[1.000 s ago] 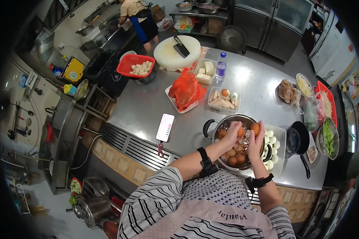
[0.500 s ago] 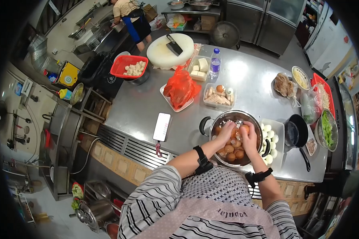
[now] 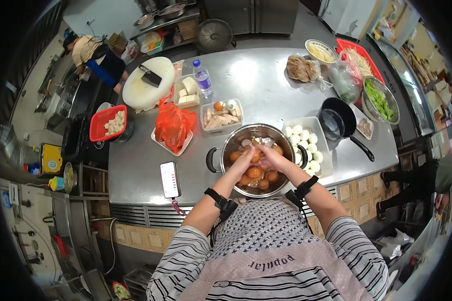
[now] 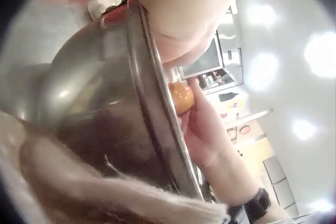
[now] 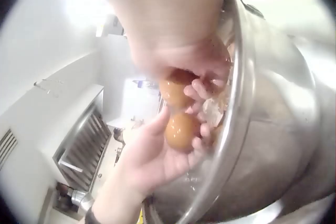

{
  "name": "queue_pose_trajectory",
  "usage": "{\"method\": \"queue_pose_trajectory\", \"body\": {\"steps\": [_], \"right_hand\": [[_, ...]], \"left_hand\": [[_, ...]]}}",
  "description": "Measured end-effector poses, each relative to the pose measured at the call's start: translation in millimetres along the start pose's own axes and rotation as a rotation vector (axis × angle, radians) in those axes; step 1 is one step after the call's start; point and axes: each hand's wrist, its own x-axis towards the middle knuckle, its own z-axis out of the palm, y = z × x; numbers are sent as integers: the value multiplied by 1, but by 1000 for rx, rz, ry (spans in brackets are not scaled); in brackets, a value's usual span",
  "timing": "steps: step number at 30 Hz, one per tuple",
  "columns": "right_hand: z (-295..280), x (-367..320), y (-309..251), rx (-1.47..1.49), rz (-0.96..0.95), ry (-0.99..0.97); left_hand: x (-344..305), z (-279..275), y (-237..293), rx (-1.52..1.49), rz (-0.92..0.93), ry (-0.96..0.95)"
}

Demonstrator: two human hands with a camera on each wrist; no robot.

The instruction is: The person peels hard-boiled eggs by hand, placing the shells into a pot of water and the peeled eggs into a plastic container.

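Steel table (image 3: pixel 258 90), pot (image 5: pixel 273 129), fingers (image 5: pixel 202 143) seemingly round eggs (image 5: pixel 180 131)

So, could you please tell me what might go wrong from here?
The left hand and right hand hold glossy brown eggs, which might slip into the pot. That pot stands near the front edge of the table, so leaning on it could shift it. The phone lies near that edge too, and an elbow might knock it off.
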Motion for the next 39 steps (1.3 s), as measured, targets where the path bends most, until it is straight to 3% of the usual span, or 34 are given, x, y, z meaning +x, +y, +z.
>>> {"method": "queue_pose_trajectory", "body": {"steps": [2, 6, 9, 13, 16, 21, 33, 39], "right_hand": [[4, 3, 3, 176, -147, -155], [-1, 7, 8, -148, -386, -64], [2, 7, 3, -277, -413, 39], [8, 5, -6, -383, -483, 106], [5, 10, 1, -364, -491, 56], [5, 13, 8, -425, -485, 61], [12, 4, 6, -775, -747, 203], [5, 20, 18, -1148, -512, 423]], "left_hand": [[7, -5, -5, -83, 80, 4], [5, -15, -6, -434, -25, -95], [10, -23, -11, -443, -20, -114], [9, -22, -5, -686, -83, -80], [12, -24, -12, -566, -3, -50], [12, -21, -12, -529, -44, 11], [17, -18, -13, -359, -95, 177], [26, -26, -21, -419, -187, 242]]}}
